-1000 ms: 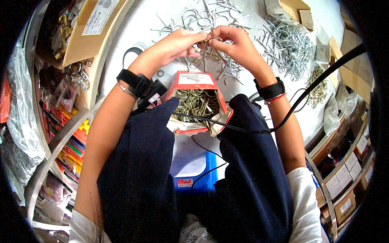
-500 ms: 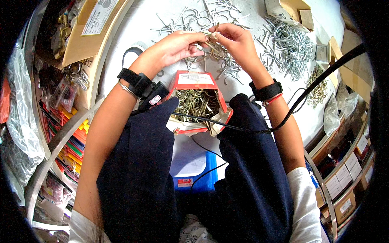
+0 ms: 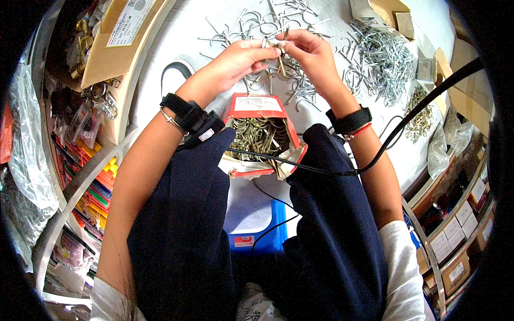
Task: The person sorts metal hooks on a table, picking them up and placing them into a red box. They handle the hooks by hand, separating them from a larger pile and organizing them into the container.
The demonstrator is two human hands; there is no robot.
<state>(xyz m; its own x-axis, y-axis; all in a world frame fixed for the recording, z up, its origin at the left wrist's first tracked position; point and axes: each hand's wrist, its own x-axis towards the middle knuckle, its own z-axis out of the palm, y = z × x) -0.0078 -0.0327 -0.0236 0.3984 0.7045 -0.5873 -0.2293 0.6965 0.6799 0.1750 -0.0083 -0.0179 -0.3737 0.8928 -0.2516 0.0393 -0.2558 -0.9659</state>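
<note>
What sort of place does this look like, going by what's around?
Probably a hardware shop or stockroom: there's a heap of loose silvery curved metal pieces, an open red cardboard box holding brass-coloured curved metal pieces, and brown cardboard boxes with white labels along the right side.

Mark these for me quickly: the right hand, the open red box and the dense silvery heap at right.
Right hand [image 3: 312,55]: head view, middle of the hand, behind the thumb.
Open red box [image 3: 259,114]: head view, red strip on its far flap.
Silvery heap [image 3: 390,67]: head view, middle of the heap.
</note>
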